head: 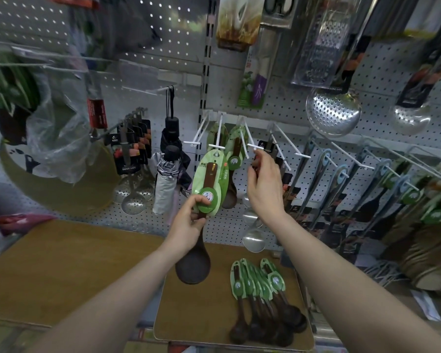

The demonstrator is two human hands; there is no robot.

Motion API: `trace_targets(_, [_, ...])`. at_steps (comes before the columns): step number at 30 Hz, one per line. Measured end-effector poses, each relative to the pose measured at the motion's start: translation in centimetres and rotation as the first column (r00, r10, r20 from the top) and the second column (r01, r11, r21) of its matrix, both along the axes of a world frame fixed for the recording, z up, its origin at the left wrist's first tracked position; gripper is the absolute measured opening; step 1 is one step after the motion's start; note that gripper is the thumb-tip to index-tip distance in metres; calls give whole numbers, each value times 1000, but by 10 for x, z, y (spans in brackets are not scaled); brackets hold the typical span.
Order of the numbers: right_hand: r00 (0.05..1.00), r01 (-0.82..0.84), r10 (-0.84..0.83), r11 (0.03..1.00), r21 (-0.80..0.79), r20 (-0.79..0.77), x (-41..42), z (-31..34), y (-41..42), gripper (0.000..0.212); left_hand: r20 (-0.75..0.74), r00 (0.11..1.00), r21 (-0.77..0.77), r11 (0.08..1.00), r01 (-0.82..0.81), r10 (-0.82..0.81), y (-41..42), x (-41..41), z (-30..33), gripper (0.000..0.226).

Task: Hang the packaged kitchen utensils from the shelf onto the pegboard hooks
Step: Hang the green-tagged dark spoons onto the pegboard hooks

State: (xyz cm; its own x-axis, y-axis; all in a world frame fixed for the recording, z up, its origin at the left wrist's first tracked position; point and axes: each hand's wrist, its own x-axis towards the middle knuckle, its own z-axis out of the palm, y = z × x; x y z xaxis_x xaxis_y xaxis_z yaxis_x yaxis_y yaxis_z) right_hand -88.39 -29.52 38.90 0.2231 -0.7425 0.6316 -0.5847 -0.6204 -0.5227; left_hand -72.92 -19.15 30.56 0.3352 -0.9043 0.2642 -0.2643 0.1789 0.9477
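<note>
My left hand (190, 220) grips a dark wooden spoon with a green card sleeve (209, 183), holding it upright just below the tip of a white pegboard hook (216, 146). Two more green-carded spoons (233, 149) hang further back on the hooks. My right hand (264, 182) is raised beside the neighbouring hook tip (255, 147), fingers curled at a dark package there; what it holds is hidden. Several packaged spoons (261, 289) lie in a fanned pile on a brown board (189, 317) on the shelf below.
The pegboard (163, 39) carries steel skimmers (332, 112), a grater (321, 44), ladles (253, 238), folded umbrellas (168, 174) and black-carded strainers (133, 159). Long white hooks (341, 151) with carded spatulas jut out at the right. A plastic-wrapped bundle (54, 131) hangs at the left.
</note>
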Motion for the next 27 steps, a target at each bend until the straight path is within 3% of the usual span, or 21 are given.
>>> trace_targets(4, [997,-47,35,983,177,71,11,-18,13,18,-41,998,-18,999,41,-41,-2,2,-2,45])
trace_targets(7, [989,-147,142,954,262,39,24,-25,19,25,-31,996,-7,997,81,-81,-1,6,-8,42])
trace_targets(10, [988,-153,146,936,316,44,40,-23,14,27,24,995,59,994,94,-95,1,11,-19,41])
trace_targets(15, [988,-150,130,929,339,83,52,-26,2,39,165,980,142,986,91,-115,3,19,-43,35])
trace_targets(18, [987,-153,129,936,316,97,55,-32,-5,36,215,967,221,971,91,-139,1,23,-56,41])
trace_targets(27, [984,-91,44,957,275,171,73,-33,-45,29,232,969,234,972,25,-81,-42,30,-61,49])
